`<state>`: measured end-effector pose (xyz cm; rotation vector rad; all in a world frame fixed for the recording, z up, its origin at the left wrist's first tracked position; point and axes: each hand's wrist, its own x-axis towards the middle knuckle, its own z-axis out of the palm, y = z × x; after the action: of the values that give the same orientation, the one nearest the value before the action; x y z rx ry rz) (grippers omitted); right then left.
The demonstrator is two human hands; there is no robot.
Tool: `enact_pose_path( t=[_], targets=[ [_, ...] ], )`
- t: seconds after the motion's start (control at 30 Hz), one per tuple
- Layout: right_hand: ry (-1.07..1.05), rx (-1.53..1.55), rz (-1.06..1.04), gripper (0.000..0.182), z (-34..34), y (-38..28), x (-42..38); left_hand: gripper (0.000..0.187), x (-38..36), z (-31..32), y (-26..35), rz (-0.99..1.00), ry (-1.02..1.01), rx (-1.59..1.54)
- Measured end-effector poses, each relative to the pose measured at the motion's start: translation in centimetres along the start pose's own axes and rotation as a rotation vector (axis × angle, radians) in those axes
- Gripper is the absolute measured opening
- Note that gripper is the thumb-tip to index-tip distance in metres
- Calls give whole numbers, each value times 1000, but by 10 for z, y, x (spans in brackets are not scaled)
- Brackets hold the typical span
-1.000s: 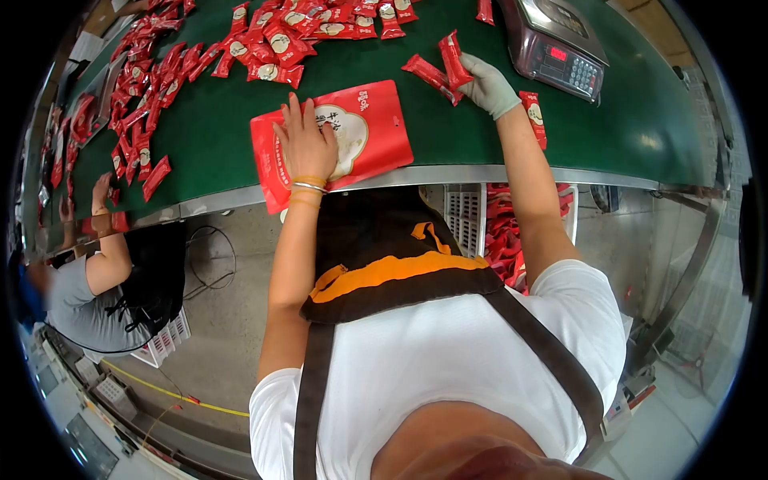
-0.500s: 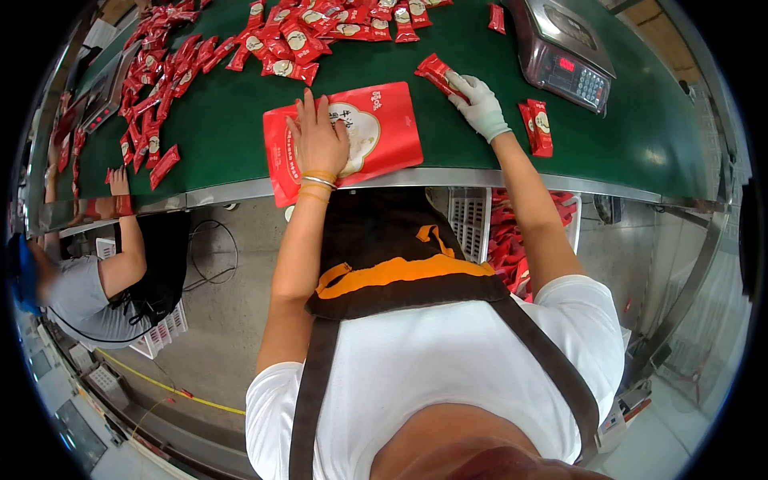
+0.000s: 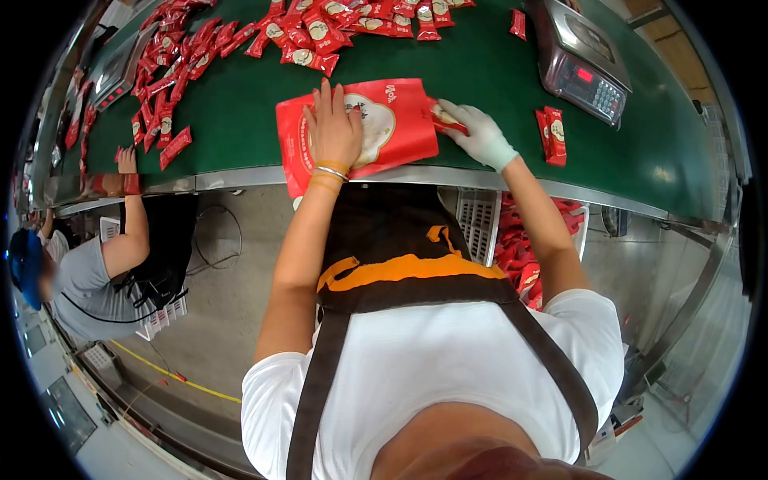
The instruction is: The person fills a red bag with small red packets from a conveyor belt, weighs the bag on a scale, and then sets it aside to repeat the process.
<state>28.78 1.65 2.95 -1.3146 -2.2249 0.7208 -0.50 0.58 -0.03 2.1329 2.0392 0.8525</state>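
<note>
A large red pouch (image 3: 408, 116) with a white printed patch lies at the near edge of the green table. My left hand (image 3: 334, 132) rests flat on its left half, fingers stretched out and apart. At the pouch's right end, my right hand (image 3: 482, 138), in a white glove, grips a small red sachet (image 3: 448, 118) with a pale label. The sachet's far end overlaps the pouch's right edge, and my gloved fingers partly cover the rest of it.
Piled red sachets (image 3: 316, 36) spread across the back and left of the table. A digital scale (image 3: 588, 72) stands at the right, with a few sachets (image 3: 552, 134) before it. Below is a white crate (image 3: 478, 220) beside red packets. Another person's hand (image 3: 126, 160) is at the left edge.
My right hand has brought the sachet down and against the pouch's right end. The pouch's right side has lifted slightly; my left hand stays flat on it. The whole view has shifted a little.
</note>
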Motion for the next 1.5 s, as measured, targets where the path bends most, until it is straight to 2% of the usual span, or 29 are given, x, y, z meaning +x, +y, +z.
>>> enact_pose_path(
  t=[0.07,0.1,0.17,0.2,0.3,0.43,0.5,0.57,0.6,0.63,0.7,0.77,0.83,0.87,0.93,0.97,1.07,1.13,1.23,1.3,1.37,1.4,1.5],
  targets=[
    [30,-103,-325,47,14,4,31,60,1,-1,2,16,-14,66],
    [37,-101,-331,47,21,-1,44,60,0,-2,2,20,-8,72],
    [-240,-145,-345,40,31,-9,68,62,0,-5,2,0,-7,93],
    [-234,-258,-499,34,52,10,77,63,0,-5,3,-5,-16,81],
    [-358,144,-414,32,102,1,93,63,1,-8,7,39,-12,75],
    [-464,180,-369,28,128,-8,89,64,5,-18,-1,103,-63,95],
    [-504,182,-355,27,117,-6,85,64,5,-18,-2,88,-102,29],
    [-553,136,-332,25,84,-4,86,63,7,-20,0,35,-236,-45],
    [-603,76,-291,25,56,2,91,63,7,-19,-1,32,-234,-48],
    [-676,50,-188,24,25,6,99,63,7,-17,-2,53,-227,-23],
    [-743,353,239,28,-32,12,123,62,6,-15,-3,68,-229,1],
    [-285,53,-143,36,-42,91,171,60,5,-12,-2,115,-207,83],
    [327,23,232,46,-36,101,211,59,5,-11,-2,121,-196,89],
    [329,25,231,46,-28,109,231,59,4,-12,-2,124,-183,96],
    [554,-256,222,60,-11,120,263,59,4,-13,-2,122,-179,95],
    [379,-184,296,69,-10,123,273,59,4,-13,-2,118,-180,88],
    [483,-110,391,65,0,132,284,58,4,-13,-3,105,-164,82],
    [712,105,455,61,0,129,281,57,3,-13,-2,100,-150,71],
    [784,75,313,53,13,108,261,56,5,-13,-1,73,-160,28],
    [503,-163,374,45,29,82,249,55,4,-14,-1,112,-136,48],
    [460,-239,420,48,34,71,244,56,2,-11,-2,122,-139,51],
    [435,-245,440,56,31,70,244,57,4,-10,-4,125,-125,56],
    [449,1,382,67,20,100,237,56,3,-11,-6,119,-120,57]
  ],
)
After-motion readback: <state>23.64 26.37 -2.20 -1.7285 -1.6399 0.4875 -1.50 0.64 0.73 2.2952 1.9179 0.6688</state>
